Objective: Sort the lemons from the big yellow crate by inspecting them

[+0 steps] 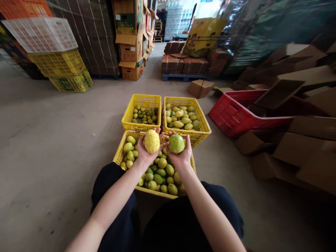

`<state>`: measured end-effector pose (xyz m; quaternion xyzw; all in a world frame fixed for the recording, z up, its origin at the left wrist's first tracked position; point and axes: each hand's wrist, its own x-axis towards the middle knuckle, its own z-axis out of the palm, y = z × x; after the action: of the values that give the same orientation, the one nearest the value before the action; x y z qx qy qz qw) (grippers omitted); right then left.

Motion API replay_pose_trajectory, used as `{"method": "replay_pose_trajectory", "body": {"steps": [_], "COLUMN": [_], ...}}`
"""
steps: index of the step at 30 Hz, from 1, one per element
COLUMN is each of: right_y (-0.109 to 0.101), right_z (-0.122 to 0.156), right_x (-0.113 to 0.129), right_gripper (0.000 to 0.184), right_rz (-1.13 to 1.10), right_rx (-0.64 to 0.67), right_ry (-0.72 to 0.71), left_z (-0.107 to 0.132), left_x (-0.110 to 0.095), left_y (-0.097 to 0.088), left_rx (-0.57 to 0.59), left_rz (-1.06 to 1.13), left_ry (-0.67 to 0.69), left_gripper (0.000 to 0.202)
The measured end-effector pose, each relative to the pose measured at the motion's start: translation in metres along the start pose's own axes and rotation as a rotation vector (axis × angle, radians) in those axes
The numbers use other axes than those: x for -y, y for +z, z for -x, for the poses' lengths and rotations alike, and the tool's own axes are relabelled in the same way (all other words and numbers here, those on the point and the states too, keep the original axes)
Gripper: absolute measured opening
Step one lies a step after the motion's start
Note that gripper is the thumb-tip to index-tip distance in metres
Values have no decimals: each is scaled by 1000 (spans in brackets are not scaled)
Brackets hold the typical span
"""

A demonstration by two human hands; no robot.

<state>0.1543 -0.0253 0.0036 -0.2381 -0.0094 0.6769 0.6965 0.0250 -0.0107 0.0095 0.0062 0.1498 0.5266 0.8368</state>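
My left hand (143, 155) is closed around a yellow, bumpy-skinned lemon (152, 141). Beside it, my right hand (181, 159) holds a smoother green lemon (176, 144) with the fingers curled round its sides. Both hands are palm up, close together, above a large yellow crate (118, 154) between my knees. Yellow and green lemons (158, 179) fill that crate, partly hidden by my forearms. Just beyond stand two smaller yellow crates: the left one (128, 117) holds small greenish fruit, the right one (203, 120) bigger, yellower fruit.
A red crate (228, 117) with cardboard inside stands at the right, among loose cardboard boxes (307, 147). Stacked white and yellow crates (61, 64) are at the far left. Farther back are piled cartons (130, 52) and a loaded blue pallet (181, 77). Concrete floor (65, 133) surrounds the crates.
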Motion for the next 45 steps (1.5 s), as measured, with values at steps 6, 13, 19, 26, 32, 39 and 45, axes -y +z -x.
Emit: {"method": "replay_pose_trajectory", "body": {"steps": [6, 13, 19, 26, 32, 39, 45], "right_y": [0, -8, -15, -10, -5, 1, 1], "right_z": [-4, -2, 5, 14, 21, 30, 13], "right_x": [-12, -22, -23, -27, -29, -35, -14], "right_gripper": [32, 33, 59, 81, 76, 76, 62], "right_rz": [325, 857, 1198, 1272, 1136, 914, 599], "right_rx": [18, 97, 304, 458, 449, 333, 36], "right_ry": [-218, -589, -721, -797, -726, -777, -642], "left_z": [3, -3, 0, -1, -5, -6, -9], "left_x": [12, 18, 21, 23, 24, 12, -9], "left_y": [4, -6, -3, -9, -18, -7, 6], "left_rx": [-53, -54, -105, -149, -191, -200, -290], "left_rz": [-56, -97, -83, -101, -131, -263, -202], "left_ry": [-48, 15, 72, 101, 77, 59, -48], "left_gripper": [39, 41, 38, 33, 37, 30, 30]}}
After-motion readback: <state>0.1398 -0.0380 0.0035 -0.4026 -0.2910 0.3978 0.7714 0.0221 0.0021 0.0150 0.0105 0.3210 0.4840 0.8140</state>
